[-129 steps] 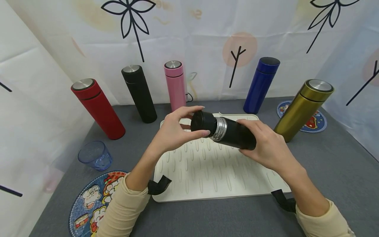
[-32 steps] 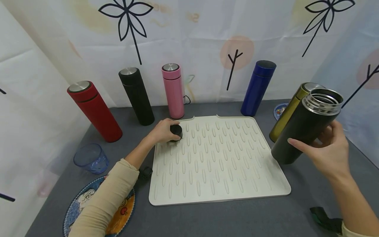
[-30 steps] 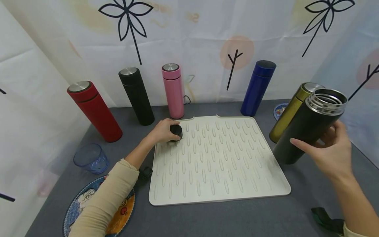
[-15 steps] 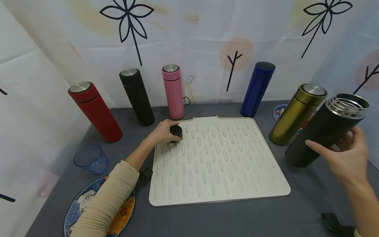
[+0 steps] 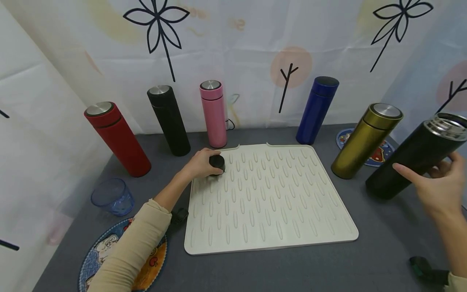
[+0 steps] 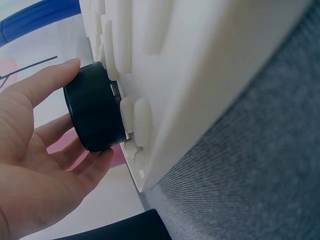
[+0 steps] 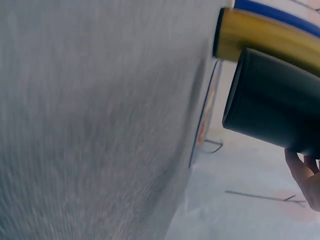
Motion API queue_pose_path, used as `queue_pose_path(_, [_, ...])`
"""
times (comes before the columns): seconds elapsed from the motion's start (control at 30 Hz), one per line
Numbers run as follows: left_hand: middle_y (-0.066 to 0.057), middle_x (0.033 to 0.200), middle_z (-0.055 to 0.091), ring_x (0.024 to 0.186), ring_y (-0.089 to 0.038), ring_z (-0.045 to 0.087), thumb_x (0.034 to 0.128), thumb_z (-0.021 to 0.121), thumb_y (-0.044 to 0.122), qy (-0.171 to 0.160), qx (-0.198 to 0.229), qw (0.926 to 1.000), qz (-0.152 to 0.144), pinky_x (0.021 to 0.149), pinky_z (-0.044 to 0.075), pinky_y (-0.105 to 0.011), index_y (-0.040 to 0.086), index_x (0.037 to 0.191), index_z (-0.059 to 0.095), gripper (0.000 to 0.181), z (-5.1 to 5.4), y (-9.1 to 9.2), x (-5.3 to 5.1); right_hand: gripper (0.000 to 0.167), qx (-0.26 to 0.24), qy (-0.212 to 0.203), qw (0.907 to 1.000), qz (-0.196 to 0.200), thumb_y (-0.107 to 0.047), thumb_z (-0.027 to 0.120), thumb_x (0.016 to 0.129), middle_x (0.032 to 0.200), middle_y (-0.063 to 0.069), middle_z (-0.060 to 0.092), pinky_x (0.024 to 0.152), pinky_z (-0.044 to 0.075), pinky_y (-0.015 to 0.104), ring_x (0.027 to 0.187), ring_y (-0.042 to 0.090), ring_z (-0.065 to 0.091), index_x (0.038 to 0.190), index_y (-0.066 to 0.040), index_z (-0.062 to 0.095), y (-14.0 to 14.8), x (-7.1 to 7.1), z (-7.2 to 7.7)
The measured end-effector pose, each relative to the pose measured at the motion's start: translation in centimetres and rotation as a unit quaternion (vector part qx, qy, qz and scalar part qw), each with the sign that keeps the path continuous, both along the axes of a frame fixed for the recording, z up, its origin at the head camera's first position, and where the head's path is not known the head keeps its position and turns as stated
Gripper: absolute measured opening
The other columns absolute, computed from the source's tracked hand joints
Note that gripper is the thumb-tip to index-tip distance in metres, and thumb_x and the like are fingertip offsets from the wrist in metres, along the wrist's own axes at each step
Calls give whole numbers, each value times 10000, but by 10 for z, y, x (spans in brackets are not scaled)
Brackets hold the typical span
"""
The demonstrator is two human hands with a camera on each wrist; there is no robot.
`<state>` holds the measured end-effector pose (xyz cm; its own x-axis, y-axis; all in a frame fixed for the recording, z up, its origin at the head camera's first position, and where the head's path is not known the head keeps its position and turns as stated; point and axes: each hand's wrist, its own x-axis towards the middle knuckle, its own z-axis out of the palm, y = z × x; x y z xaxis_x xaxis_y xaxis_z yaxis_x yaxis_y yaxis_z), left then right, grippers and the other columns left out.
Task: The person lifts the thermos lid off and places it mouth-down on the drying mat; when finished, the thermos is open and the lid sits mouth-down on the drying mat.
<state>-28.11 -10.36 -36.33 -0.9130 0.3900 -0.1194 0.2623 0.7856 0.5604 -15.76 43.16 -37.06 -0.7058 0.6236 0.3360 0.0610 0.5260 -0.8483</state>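
Note:
At the back left corner of the white ribbed mat, the left hand grips a black lid between thumb and fingers. The left wrist view shows that lid against the mat's ridges, with the hand around it. Far right, the right hand holds a lidless black flask, its steel-rimmed mouth uncovered and its body tilted. In the right wrist view the flask's base hangs off the grey surface; only some fingers show at the edge.
Red, black, pink and blue flasks stand along the back. A gold flask stands beside a round patterned mat. At left are a blue glass and a larger patterned mat.
The black flask came apart from its lid; the right hand has carried the flask far to the right. The left hand has brought the lid to the mat's back left corner and stayed there.

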Motion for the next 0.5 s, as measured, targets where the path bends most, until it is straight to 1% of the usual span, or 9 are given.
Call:
queue_pose_path(0.03, [-213,1428,360,1293,-392,316,827,756,224,6,2,10000,-10,973,381,-514,60,1432,431,705,0,0,0,914,-44,-12,10000,-32,-129,783,776,1426,-21,403,1053,297,263,1212,78,435,1467,-341,224,9,-4,-4])
queue_pose_path(0.1, [-216,1425,363,1290,-393,319,828,755,222,16,31,10000,-19,971,383,-512,56,1431,430,705,-1,-1,0,913,19,2,10000,-88,-168,791,773,1423,-38,401,1049,295,259,1210,71,424,1461,-368,225,27,-12,-13])
queue_pose_path(0.17, [-216,1421,368,1287,-392,324,826,757,220,22,79,10000,-13,972,381,-512,57,1430,432,705,-1,-2,0,912,126,26,9998,-181,-192,803,762,1415,-57,402,1041,298,245,1203,59,418,1455,-382,243,40,-17,-19])
queue_pose_path(0.23, [-213,1417,372,1284,-388,331,825,758,219,18,145,9999,-6,976,378,-512,59,1430,433,705,-2,-2,-1,908,161,84,9996,-229,-166,807,756,1416,-54,406,1047,301,252,1224,73,421,1453,-372,262,47,-20,-17])
queue_pose_path(0.37, [-202,1412,383,1291,-368,347,824,762,201,-10,359,9994,20,1002,363,-508,54,1426,438,699,-3,-4,-2,898,108,64,9986,-509,-185,807,757,1434,-84,382,1058,304,260,1256,71,412,1453,-368,269,57,-22,-18])
queue_pose_path(0.4, [-199,1411,385,1293,-362,349,823,763,196,-11,414,9991,24,1007,360,-507,51,1425,438,699,-3,-5,-2,890,48,23,9982,-605,-196,805,759,1433,-78,389,1056,311,264,1256,73,417,1450,-373,272,61,-22,-20])
queue_pose_path(0.5, [-194,1406,396,1296,-352,356,819,768,189,-9,553,9985,23,1017,353,-506,44,1421,441,701,-4,-7,-1,858,-68,-295,9953,-925,-316,788,768,1447,-79,377,1051,316,262,1250,46,405,1444,-390,266,75,-26,-34])
